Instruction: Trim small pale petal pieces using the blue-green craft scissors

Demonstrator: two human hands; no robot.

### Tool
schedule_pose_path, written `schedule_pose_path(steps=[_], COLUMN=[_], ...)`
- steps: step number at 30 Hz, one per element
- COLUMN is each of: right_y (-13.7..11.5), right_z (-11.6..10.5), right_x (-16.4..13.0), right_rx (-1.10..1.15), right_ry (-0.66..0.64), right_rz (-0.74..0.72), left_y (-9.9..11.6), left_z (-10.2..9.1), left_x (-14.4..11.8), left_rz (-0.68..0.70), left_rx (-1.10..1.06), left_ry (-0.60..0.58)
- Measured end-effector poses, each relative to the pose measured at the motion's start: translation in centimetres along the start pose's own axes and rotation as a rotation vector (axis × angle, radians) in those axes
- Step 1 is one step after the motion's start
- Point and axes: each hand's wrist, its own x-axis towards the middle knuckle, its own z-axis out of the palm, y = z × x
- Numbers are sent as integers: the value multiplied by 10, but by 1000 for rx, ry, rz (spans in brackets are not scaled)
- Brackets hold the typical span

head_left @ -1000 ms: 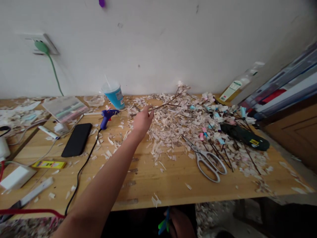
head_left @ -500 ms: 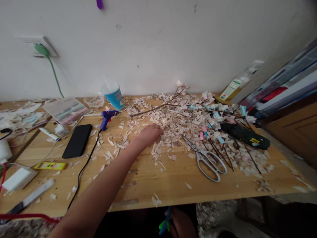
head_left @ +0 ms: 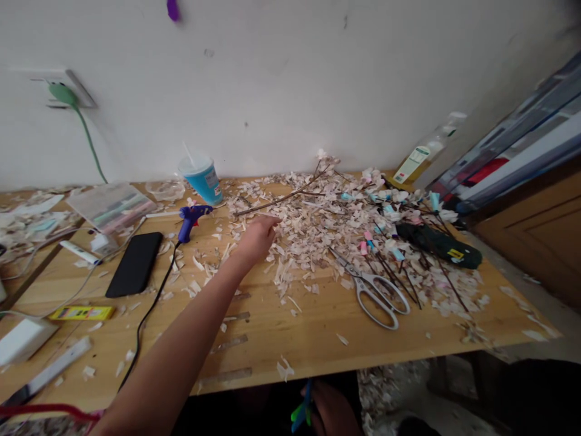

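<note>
My left hand [head_left: 255, 237] reaches across the wooden table [head_left: 318, 339], its fingertips at the near edge of a pile of pale wood shavings [head_left: 318, 221]. I see the hand from the back, so anything under the fingers is hidden. A thin brown twig [head_left: 281, 198] lies just beyond the fingertips. My right hand [head_left: 334, 412] is low, below the table's front edge, closed on small green and blue pieces [head_left: 299, 413].
Scissors [head_left: 374, 289] lie right of my left hand among dark stems with pink and blue tips [head_left: 390, 257]. A blue glue gun [head_left: 190, 215], its black cord, a black phone [head_left: 135, 264] and a blue cup [head_left: 203, 180] sit to the left. A bottle [head_left: 422, 158] leans at the back right.
My left hand was up at the twig, dropped onto the shavings nearer me, and now sits further back at the pile's edge. The view has shifted slightly.
</note>
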Motion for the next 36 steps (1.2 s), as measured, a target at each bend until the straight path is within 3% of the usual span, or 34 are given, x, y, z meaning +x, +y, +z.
schedule_pose_path(steps=[4,7,11,16,21,26,31,36], right_y=[2,3,5,9,11,11,8,1], right_z=[5,12,23,23,23,26,25,13], right_x=[-4,-10,-17,-18,-20,-25,-24,-14], right_rx=[7,-25,19,56,14,5,55,82], right_ry=[-7,-14,-79,-152,-145,-119,-157,-116], right_rz=[-10,-16,64,15,4,12,84,103], left_y=[1,7,8,-1,-13,-14,-11,-1], left_z=[5,14,23,20,16,11,9,0], left_x=[3,8,18,23,20,21,20,-8], left_rz=[-11,-93,-151,-157,-160,-343,-494,-585], left_rx=[73,128,133,62,-24,-521,-740,-925], left_ry=[-130,-209,-203,-170,-92,80,125,260])
